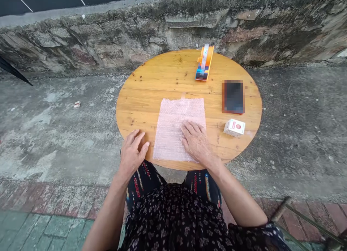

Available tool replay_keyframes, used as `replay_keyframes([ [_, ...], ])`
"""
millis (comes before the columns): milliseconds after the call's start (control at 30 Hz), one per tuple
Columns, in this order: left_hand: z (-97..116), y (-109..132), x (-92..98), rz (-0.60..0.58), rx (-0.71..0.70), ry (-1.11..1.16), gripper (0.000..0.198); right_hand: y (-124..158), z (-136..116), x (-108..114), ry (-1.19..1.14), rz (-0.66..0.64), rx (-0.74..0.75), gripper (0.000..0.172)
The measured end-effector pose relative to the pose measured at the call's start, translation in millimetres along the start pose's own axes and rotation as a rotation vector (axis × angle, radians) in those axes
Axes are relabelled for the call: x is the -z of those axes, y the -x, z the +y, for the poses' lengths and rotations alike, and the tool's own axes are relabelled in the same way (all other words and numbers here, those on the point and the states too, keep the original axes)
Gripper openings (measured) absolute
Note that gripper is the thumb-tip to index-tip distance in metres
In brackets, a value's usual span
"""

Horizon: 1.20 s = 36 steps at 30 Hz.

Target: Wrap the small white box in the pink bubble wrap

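A pink bubble wrap sheet (170, 131) lies flat near the front of the round wooden table (159, 77). On its right half rests my right hand (195, 139), palm down with the fingers stretched out. My left hand (133, 149) is at the table's front left edge, left of the sheet and apart from it, fingers spread and holding nothing. A small strip of clear tape seems to stick out from the sheet's far edge. To the right of the sheet stands a small white box (234, 127) with a red print.
An orange and blue tape dispenser (204, 64) with a roll stands at the table's far side. A dark, pixelated rectangular object (233, 96) lies at the right. Behind the table runs a low stone wall (108, 45). A black pointed object (15, 72) enters from the left.
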<state>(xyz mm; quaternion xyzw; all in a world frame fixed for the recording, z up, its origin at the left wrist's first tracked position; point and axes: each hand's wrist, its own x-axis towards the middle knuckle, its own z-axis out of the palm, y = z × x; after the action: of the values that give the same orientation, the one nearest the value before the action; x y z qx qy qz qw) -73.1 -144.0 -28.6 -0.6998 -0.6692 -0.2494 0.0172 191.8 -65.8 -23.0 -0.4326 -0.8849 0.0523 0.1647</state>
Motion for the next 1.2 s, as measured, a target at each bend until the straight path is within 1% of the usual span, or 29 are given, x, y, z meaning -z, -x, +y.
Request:
replay_keyframes([
  [67,15.4,2.6,1.7,0.048,0.019,0.036,0.037,0.0,-0.2,0.4,-0.007,0.007,-0.001,0.044],
  [100,27.1,2.0,0.6,0.040,-0.014,0.052,0.036,0.0,-0.3,0.5,-0.010,0.010,-0.002,0.044],
  [167,53.2,-1.7,-4.9,-0.023,-0.120,0.102,0.035,0.2,-0.3,0.4,-0.010,0.018,-0.001,0.044],
  [233,75.7,-6.7,-12.5,-0.111,-0.221,0.134,0.034,0.6,-0.1,-0.1,-0.003,0.029,0.002,0.043],
  [267,83.3,-8.8,-16.2,-0.168,-0.248,0.139,0.035,0.8,0.1,-0.3,0.002,0.034,0.003,0.043],
  [300,88.0,-10.2,-19.3,-0.192,-0.263,0.142,0.036,1.0,0.2,-0.4,0.008,0.038,0.004,0.042],
  [367,89.3,-10.5,-23.5,-0.215,-0.268,0.144,0.037,1.1,0.4,-0.4,0.018,0.039,0.008,0.041],
  [500,77.3,-3.6,-25.4,-0.201,-0.281,0.152,0.037,0.6,0.7,0.3,0.029,0.026,0.019,0.041],
  [600,72.9,1.1,-27.3,-0.159,-0.275,0.153,0.036,0.9,2.3,-0.4,0.010,0.028,0.013,0.041],
  [700,74.1,2.9,-31.2,-0.100,-0.267,0.156,0.034,2.1,4.8,-2.0,-0.022,0.039,0.010,0.041],
  [800,75.8,3.7,-34.0,-0.053,-0.271,0.165,0.033,2.9,6.5,-2.4,-0.051,0.070,-0.002,0.041],
  [933,76.0,4.8,-34.7,-0.020,-0.273,0.169,0.031,2.7,7.0,-0.1,-0.097,0.119,-0.028,0.038],
  [1200,75.1,4.4,-34.8,-0.019,-0.272,0.183,0.029,2.9,9.7,-1.3,-0.167,0.242,-0.104,0.033],
])
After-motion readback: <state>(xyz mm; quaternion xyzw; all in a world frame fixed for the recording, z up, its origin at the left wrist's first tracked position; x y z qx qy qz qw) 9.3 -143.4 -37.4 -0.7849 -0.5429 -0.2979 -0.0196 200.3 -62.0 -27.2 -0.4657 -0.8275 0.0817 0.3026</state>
